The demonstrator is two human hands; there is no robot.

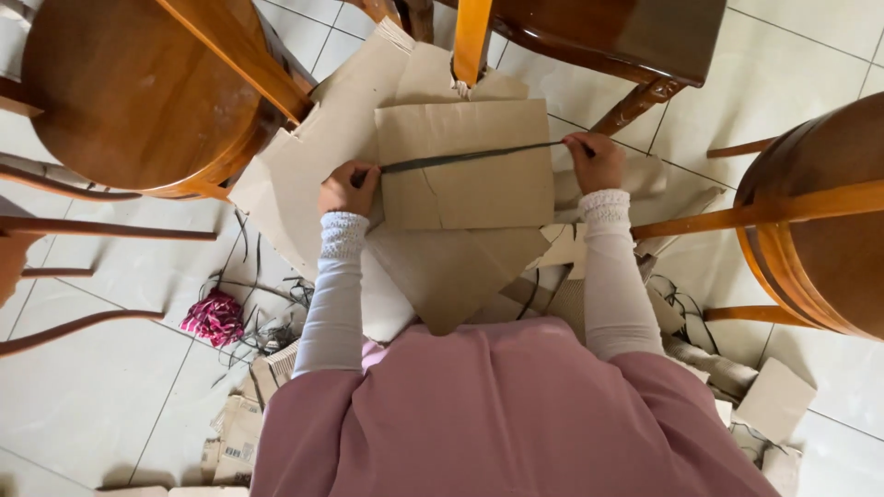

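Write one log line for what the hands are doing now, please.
left hand: pinching thin dark strip end | right hand: pinching other end | strip: taut across flat brown cardboard sheet | floor: white tiles

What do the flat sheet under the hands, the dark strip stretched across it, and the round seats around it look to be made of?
The sheet looks like plain brown cardboard: matte, creased, with rough cut edges. The dark strip, pulled taut between the left hand and right hand, may be plastic strapping or rubber; too thin to tell. The round seats look like varnished wood, glossy and reddish-brown.
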